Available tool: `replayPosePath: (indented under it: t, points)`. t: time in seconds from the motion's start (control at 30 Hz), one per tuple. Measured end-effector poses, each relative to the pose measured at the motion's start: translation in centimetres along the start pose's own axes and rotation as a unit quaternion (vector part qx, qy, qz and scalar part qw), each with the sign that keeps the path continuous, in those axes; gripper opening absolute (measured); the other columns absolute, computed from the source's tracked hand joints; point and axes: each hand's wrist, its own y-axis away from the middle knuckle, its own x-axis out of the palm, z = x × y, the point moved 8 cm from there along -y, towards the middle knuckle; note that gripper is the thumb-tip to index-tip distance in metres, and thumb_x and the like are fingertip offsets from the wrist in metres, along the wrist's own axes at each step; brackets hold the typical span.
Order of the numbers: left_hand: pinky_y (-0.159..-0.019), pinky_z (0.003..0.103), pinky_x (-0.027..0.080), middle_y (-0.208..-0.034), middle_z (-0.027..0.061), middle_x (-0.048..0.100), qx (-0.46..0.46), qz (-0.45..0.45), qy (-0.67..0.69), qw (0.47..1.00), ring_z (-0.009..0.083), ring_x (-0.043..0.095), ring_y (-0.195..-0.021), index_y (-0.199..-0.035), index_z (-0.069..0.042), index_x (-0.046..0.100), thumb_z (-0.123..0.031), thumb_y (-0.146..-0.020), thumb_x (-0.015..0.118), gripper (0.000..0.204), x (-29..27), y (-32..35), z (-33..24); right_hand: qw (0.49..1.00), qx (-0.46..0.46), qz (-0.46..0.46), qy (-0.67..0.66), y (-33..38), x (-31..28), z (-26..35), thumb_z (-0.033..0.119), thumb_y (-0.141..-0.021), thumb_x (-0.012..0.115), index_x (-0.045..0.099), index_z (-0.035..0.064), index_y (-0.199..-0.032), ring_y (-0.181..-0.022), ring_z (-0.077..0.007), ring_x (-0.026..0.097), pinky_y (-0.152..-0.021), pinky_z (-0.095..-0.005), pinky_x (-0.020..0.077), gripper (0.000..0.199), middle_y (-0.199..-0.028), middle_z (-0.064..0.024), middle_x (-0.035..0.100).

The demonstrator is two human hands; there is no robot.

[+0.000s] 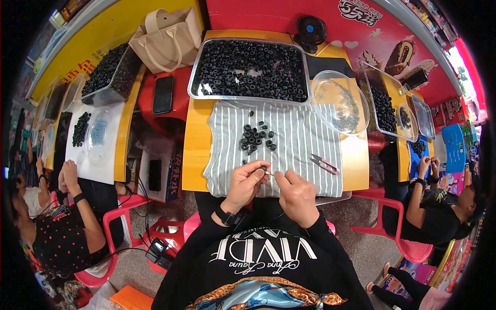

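Note:
My left hand (247,185) pinches a small black ring-shaped part (264,168) between thumb and fingertips. Close beside it, my right hand (298,196) is closed on a thin tool (272,174), whose slender tip points at the part; its handle is hidden in my fist. Both hands are over the near edge of a grey-and-white striped cloth (222,155). A loose pile of similar black ring-shaped parts (253,137) lies just beyond my left hand. To the right of the pile, thread snips (325,164) with dark blades rest on the cloth.
A large clear tray (190,85) full of black parts stands at the table's back. Right of it sits a round clear tub (366,111) with small fine pieces. A phone (163,95), a beige bag (168,41) and a small black fan (311,32) are nearby. People work at both side tables.

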Motion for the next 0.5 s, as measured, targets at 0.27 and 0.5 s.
replayPosePath:
  t: [0.27,0.5]
  points:
    - [-0.076,0.025,0.048,-0.098,0.0080,0.061,0.006,-0.004,-0.010,1.000,0.0120,0.058,-0.081,-0.115,0.006,0.059,-0.009,-0.094,0.059,0.026,-0.1,0.1,0.2,0.999,-0.029,0.001,0.042,-0.3,0.1,0.9,0.006,-0.069,0.058,0.061,0.0030,-0.099,-0.061,-0.0255,0.059,-0.050,-0.0363,0.0469,0.030,-0.076,-0.0093,0.053]
    - [-0.069,0.022,0.045,-0.093,0.0050,0.060,0.110,-0.043,-0.223,0.968,0.0095,0.055,-0.076,-0.108,0.004,0.063,-0.001,-0.090,0.058,0.020,1.6,0.4,-1.6,0.994,-0.004,0.029,0.104,-0.3,0.3,1.9,0.006,-0.071,0.058,0.061,0.0021,-0.099,-0.062,-0.0239,0.060,-0.048,-0.0342,0.0466,0.029,-0.077,-0.0088,0.053]
